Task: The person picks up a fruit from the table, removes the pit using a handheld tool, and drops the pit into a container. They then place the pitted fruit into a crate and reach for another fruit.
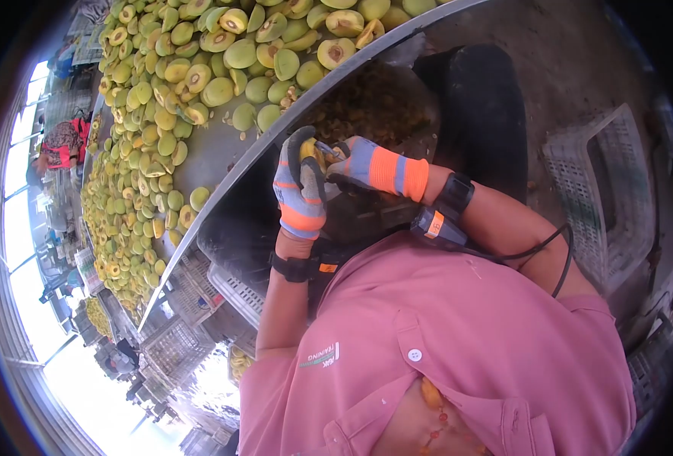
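My left hand [299, 182], in a grey, blue and orange glove, is closed around a yellowish piece of stone fruit [318, 156]. My right hand [363, 163], gloved alike, meets it from the right with its fingers pinched around a small tool [324, 146]. Only a short bluish-grey part of this tool shows, against the fruit; its exact kind is hidden by the fingers. Both hands are above my lap, just off the edge of a metal table [209, 156]. Many green-yellow stone fruit halves [218, 91] are heaped on that table, some showing brown pits or hollows.
The table's raised rim [234, 176] curves past my left hand. Below the hands, brownish scraps [374, 102] lie by my dark-clad leg [484, 114]. Plastic crates stand at the right [606, 190] and lower left [173, 349]. A person in red [66, 144] is across the table.
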`<state>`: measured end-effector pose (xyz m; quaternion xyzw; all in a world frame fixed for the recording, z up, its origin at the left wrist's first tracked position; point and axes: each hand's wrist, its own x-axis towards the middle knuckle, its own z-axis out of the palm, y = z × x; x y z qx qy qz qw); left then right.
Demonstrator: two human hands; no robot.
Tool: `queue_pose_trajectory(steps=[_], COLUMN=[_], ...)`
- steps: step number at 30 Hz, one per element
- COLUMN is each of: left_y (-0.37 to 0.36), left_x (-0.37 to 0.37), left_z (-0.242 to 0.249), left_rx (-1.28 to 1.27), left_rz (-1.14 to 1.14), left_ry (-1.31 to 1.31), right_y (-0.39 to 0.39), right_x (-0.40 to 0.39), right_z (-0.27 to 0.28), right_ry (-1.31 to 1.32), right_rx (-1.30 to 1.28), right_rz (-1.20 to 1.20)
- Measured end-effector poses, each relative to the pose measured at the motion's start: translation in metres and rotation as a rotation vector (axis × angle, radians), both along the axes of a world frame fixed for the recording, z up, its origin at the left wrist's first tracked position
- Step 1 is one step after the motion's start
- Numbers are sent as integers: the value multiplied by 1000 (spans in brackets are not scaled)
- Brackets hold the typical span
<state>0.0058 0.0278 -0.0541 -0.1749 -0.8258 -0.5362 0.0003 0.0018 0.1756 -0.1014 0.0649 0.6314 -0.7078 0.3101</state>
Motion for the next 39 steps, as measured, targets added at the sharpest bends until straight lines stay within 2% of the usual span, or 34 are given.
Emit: queue_pose_trajectory(steps=[4,7,9,13,15,16,19,22,25,26,28,29,31,32,34,37,39], left_y=[5,-1,-5,-15,-6,-1,4,-4,-6,-6,-8,-9,-2,3,14,14,12], left_x=[1,-2,-7,-20,-15,-14,-2,2,0,-3,-7,-7,-5,-3,5,11,12], left_z=[-4,-15,-17,-14,-7,-3,-2,-13,-9,-7,-8,-9,-13,-14,-16,-19,-21], left_rx=[8,99,163,106,189,232,35,-35,-91,-110,-50,-20,-191,-274,-205,-134,-118], left_rz=[52,93,44,-77,13,57,37,55,-26,-65,-93,-106,19,83,176,179,112], left_ry=[14,-162,-365,-640,-562,-514,-127,-83,-80,-87,-300,-410,-296,-238,-111,56,69], right_y=[1,3,8,21,22,23,23,23,27,26,26,29,32,31,27,30,35], right_x=[5,6,6,9,5,3,1,13,9,10,13,11,5,7,14,12,10], right_z=[4,7,3,22,15,5,-19,-12,-5,1,12,4,-20,-27,-31,-22,-12], right_ry=[210,251,316,124,-17,95,891,548,803,492,-119,359,1317,1197,954,943,1076], right_rx=[214,273,312,128,-13,-114,-153,-325,-233,-203,-137,-54,132,91,2,-2,272], right_rz=[55,175,274,300,283,303,482,455,586,516,345,421,531,529,530,613,745])
